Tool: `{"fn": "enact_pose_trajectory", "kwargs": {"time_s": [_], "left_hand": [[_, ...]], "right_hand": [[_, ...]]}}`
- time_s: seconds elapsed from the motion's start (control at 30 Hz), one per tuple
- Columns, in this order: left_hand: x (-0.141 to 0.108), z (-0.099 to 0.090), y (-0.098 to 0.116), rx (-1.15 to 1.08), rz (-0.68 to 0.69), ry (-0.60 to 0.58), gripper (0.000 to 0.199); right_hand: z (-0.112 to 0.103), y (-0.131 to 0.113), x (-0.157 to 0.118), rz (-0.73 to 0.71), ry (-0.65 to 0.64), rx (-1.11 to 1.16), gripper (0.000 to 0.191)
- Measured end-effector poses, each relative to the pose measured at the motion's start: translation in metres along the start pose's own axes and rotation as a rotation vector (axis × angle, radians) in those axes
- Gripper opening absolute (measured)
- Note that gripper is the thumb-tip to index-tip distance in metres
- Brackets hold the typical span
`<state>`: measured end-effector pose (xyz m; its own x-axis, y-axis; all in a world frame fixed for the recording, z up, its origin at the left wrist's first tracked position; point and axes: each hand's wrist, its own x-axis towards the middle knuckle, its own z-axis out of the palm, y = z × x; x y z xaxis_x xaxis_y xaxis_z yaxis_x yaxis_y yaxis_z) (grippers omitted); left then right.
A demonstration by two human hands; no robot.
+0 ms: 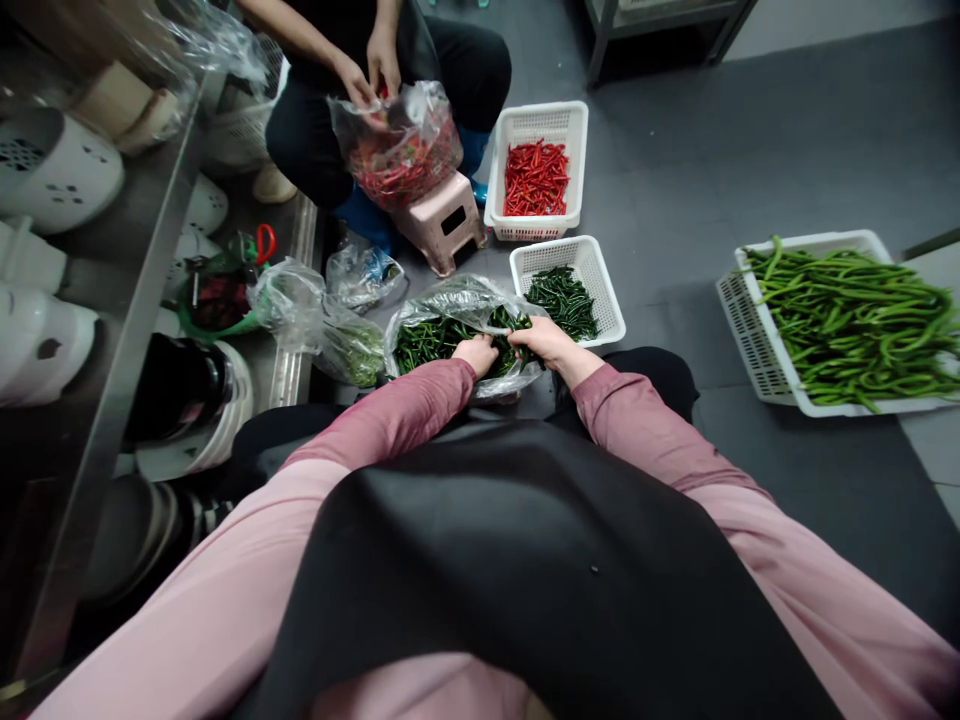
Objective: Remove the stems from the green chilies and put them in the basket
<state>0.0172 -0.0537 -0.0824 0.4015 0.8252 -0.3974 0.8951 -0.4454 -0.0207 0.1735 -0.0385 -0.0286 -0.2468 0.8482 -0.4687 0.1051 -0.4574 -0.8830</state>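
Green chili peppers (427,343) fill a clear plastic bag (469,290) that stands wide-mouthed in front of me. My left hand (477,355) is in the bag's mouth, its fingers curled in a pinch among the chilies; the fingertips are partly hidden. At the bag's right edge, my right hand (546,342) is closed around a few green chilies, some poking out past its fingers. Just beyond it, a white basket (611,310) holds more dark green chilies (562,300), with their stems hard to make out at this distance.
Opposite, a person's hands (371,75) work at a bag of red chilies (405,165) on a pink stool (448,215). A white basket of red chilies (536,178) stands beside it. Long green peppers (855,320) heap a basket at right. A metal shelf (142,290) lines the left.
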Motion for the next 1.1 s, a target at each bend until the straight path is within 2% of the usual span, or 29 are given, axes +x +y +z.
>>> {"fn": "enact_pose_trajectory", "kwargs": {"time_s": [0.1,0.2,0.27,0.37,0.47,0.6,0.7,0.8,0.87,0.97,1.1], "left_hand": [[-0.003,-0.002,-0.001,0.033,0.097,0.008,0.037],[-0.01,-0.007,-0.003,0.026,0.117,-0.018,0.036],[-0.017,-0.013,-0.006,-0.027,0.052,-0.033,0.035],[-0.034,-0.025,-0.011,-0.162,-0.12,0.001,0.032],[-0.051,-0.036,-0.017,-0.371,-0.195,0.049,0.031],[-0.059,-0.04,-0.021,-0.477,-0.12,0.146,0.03],[-0.056,-0.04,-0.023,-0.467,-0.028,0.203,0.028],[-0.052,-0.044,-0.023,-0.618,-0.021,0.217,0.027],[-0.049,-0.049,-0.02,-0.799,-0.11,0.178,0.023],[-0.045,-0.058,-0.011,-1.132,-0.337,0.079,0.02],[-0.043,-0.07,0.0,-1.495,-0.551,-0.012,0.019]], "right_hand": [[0.001,-0.001,-0.001,-0.003,0.0,-0.009,0.015],[0.0,-0.001,-0.002,-0.006,0.009,-0.036,0.015],[-0.001,-0.001,-0.001,-0.023,0.027,-0.072,0.015],[-0.002,0.001,0.002,-0.02,0.04,-0.111,0.014],[0.003,0.002,0.001,0.037,-0.026,-0.078,0.015],[0.017,0.001,-0.007,0.058,-0.168,0.033,0.022],[0.024,-0.003,-0.011,-0.022,-0.145,0.041,0.018],[0.026,-0.005,-0.011,-0.116,-0.096,-0.084,0.014],[0.027,-0.006,-0.01,-0.236,-0.027,-0.243,0.015],[0.029,-0.004,-0.009,-0.4,0.098,-0.462,0.018],[0.03,-0.005,-0.008,-0.453,0.145,-0.485,0.015]]}}
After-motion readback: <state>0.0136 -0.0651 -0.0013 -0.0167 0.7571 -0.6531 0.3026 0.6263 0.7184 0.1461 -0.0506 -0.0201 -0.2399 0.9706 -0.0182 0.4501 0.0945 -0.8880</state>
